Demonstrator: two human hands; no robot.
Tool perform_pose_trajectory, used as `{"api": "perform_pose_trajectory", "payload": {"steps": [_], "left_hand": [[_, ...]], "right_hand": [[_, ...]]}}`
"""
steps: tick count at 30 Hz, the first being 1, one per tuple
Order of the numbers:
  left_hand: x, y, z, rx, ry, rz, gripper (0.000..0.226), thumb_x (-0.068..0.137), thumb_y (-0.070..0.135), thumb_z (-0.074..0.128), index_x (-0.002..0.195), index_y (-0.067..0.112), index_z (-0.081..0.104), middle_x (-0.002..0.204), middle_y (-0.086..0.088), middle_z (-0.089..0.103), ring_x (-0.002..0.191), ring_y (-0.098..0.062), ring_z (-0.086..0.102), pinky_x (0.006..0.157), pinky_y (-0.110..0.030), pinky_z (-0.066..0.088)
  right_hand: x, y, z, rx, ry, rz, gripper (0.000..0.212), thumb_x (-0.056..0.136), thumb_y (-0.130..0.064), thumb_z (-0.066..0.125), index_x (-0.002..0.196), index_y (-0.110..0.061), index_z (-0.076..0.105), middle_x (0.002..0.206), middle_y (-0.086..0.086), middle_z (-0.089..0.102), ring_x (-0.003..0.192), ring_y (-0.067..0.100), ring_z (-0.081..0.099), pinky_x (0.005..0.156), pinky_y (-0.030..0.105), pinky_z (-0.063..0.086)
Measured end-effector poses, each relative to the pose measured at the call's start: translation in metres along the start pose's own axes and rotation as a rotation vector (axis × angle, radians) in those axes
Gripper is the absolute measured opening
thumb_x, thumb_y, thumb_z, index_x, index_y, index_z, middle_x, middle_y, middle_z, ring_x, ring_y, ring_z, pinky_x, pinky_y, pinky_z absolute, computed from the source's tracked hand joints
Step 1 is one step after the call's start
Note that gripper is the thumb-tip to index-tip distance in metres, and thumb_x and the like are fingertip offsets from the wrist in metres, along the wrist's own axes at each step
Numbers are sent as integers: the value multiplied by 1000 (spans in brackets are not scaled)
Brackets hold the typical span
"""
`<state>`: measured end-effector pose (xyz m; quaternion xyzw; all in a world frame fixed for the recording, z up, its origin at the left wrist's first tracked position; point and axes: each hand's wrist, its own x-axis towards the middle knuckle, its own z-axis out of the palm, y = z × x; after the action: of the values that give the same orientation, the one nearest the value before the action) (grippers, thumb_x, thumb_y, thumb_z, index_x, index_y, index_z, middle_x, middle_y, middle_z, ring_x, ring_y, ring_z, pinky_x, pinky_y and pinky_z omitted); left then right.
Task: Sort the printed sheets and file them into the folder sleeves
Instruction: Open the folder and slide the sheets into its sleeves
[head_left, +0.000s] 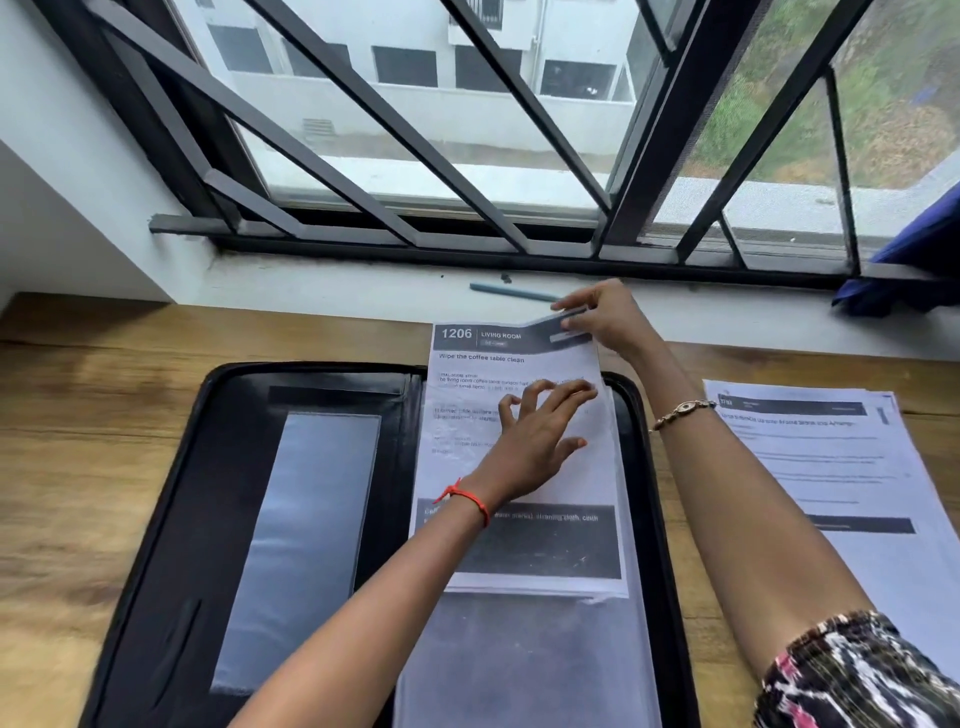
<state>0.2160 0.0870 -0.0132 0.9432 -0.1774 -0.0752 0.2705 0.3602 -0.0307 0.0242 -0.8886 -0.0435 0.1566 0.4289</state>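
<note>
The printed sheet (467, 395) headed 1206 lies on the open folder's (171, 493) right half.
The right grip (602, 317) pinches its far right corner; the left grip (535, 441) lies open, fingers spread on its middle. It rests on the clear sleeves (519, 665), on the wooden bench (67, 415); a stack of sheets (857, 467) sits just right.

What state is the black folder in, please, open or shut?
Open: the folder lies flat on the table, both inner halves showing.
</note>
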Motion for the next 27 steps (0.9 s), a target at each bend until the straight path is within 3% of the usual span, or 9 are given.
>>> {"api": "perform_pose_trajectory", "payload": {"steps": [2,5,9,11,15,20,24,27], "left_hand": [[0,-1,0,6,-10,1,52,98,27,44,145,28,24,152,14,18,134,-16,13,100,-37,12],[1,-4,1,33,-39,0,54,97,25,45,146,27,22,153,12,17,137,-19,12,105,-40,12],[-11,-15,8,123,-33,1,53,98,28,42,147,21,25,158,5,6,144,-21,3,112,-47,9],[-23,-23,15,220,-21,-18,59,95,43,24,149,20,20,159,4,-1,146,-21,-6,113,-53,3],[-44,-38,26,293,-30,-121,82,80,71,-9,148,24,-8,155,4,-19,139,-13,-27,109,-56,-18],[-48,-50,34,366,98,-136,70,93,63,4,148,21,18,156,-2,17,144,-20,4,108,-59,-4],[-45,-50,34,356,119,-124,70,94,63,4,149,23,18,156,0,15,144,-21,10,108,-60,-3],[-47,-50,36,354,124,-114,70,93,63,4,150,23,15,157,0,12,144,-21,7,108,-61,-1]], "right_hand": [[1,-5,-1,-177,-138,20,32,73,15,60,102,4,70,91,11,67,76,16,59,70,24,51],[-3,-10,-2,-359,-305,68,31,71,14,59,97,3,72,74,10,65,56,11,51,55,20,45],[-3,-16,4,-493,-370,-1,22,76,4,64,95,-1,73,82,12,68,66,13,54,61,23,41],[-2,-18,11,-463,-378,-30,20,78,0,67,97,-1,73,87,13,69,74,14,55,61,21,41],[-2,-20,29,-432,-357,-89,17,78,0,68,94,-1,74,91,14,72,72,12,57,58,12,40],[-6,-29,36,-531,-498,-45,17,78,2,66,93,-1,74,85,13,70,66,13,58,60,20,48],[-12,-30,39,-598,-616,-7,20,80,6,61,96,1,72,71,9,66,51,8,56,53,21,47],[-17,-30,41,-626,-669,21,25,81,10,55,97,3,71,66,3,63,55,9,57,53,20,49]]}}
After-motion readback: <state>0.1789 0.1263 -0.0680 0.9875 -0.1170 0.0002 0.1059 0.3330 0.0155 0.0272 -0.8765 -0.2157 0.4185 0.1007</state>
